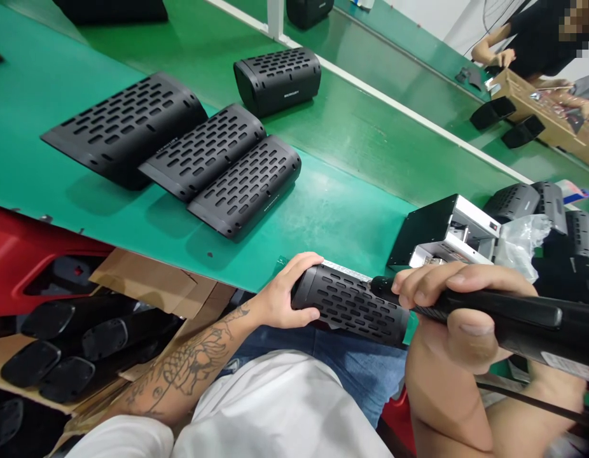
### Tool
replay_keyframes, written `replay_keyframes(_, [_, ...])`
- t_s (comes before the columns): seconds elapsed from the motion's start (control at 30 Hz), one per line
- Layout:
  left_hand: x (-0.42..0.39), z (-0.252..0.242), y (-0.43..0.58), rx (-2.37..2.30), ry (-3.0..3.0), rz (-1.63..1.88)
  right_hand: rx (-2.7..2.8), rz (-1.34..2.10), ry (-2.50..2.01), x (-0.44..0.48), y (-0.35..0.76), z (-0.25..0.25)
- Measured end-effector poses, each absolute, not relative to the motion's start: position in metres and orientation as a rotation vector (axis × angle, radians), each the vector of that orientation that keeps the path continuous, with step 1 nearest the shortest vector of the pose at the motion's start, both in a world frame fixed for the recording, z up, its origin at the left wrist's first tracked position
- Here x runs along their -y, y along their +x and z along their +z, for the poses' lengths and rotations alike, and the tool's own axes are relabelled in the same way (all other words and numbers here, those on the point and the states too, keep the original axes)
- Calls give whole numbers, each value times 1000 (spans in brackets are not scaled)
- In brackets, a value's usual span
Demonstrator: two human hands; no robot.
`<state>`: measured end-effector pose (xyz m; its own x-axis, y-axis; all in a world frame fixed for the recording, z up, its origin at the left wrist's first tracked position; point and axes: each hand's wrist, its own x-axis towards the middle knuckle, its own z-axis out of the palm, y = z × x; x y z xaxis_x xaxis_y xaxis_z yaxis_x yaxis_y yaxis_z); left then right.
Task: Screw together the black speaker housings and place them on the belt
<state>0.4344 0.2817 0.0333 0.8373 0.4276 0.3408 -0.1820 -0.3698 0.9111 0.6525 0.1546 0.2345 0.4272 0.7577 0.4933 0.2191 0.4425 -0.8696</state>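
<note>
A black housing with rows of slots point(356, 305) lies at the table's near edge, in front of my body. My left hand point(292, 294) is closed around its left end, thumb on the near side and fingers over the far side. In my right hand point(466, 305) is a black electric screwdriver point(514, 318), held nearly level and pointing left. Its nose meets the upper edge of the housing; the exact contact at the tip is too small to make out.
Three similar housings point(251, 181) lie in a row on the green mat, another point(280, 83) behind them. At right stands a screw feeder point(447, 232) beside a clear plastic bag point(521, 245). Lower left, a cardboard box point(154, 280) holds several black housings. A co-worker point(537, 51) sits across.
</note>
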Motion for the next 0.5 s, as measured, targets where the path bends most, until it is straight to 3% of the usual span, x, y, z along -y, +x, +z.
replay_keyframes(0.5, [-283, 33, 438, -149, 1866, 737, 1187, 541, -1113, -169, 658, 222])
